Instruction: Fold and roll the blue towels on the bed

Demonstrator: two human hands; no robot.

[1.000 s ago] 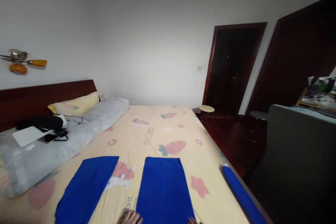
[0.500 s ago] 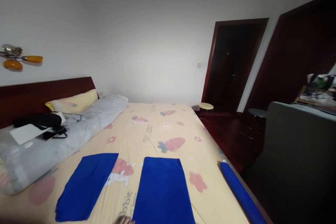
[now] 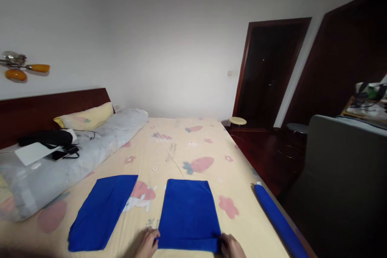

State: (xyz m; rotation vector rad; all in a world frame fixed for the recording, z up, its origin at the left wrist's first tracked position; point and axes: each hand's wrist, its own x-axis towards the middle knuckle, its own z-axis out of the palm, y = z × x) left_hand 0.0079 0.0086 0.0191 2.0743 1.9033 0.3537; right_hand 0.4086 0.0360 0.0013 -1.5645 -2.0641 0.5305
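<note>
Fingers [image 3: 155, 234] of the left hand [image 3: 147, 242] were pinched together on the near left corner of the cloth [image 3: 190, 209], and a small piece of blue showed at their tips. The right hand [image 3: 230, 246] was closed at the near right corner; its fingertips were in shadow, but they appeared to hold the edge. Between the hands, a crease ran across the cloth, close to its near edge. The cloth lay flat on the bed [image 3: 169, 149], directly in front of the person. I judged it to be light, thin and soft, not fragile, and probably not very slippery. Because such a material sags in the middle, the two corners seemed the best places for holding, with even tension. To the left, apart from it, lay a second cloth [image 3: 104, 213], slightly wrinkled, and to the right, near the bed's side, a blue roll [image 3: 279, 219]. Farther out were a grey quilt [image 3: 90, 169] with a black bag [image 3: 45, 139] on it, a pillow [image 3: 84, 118], a chair [image 3: 341, 177] and a pale stool [image 3: 237, 121] near the door [image 3: 269, 72].
</note>
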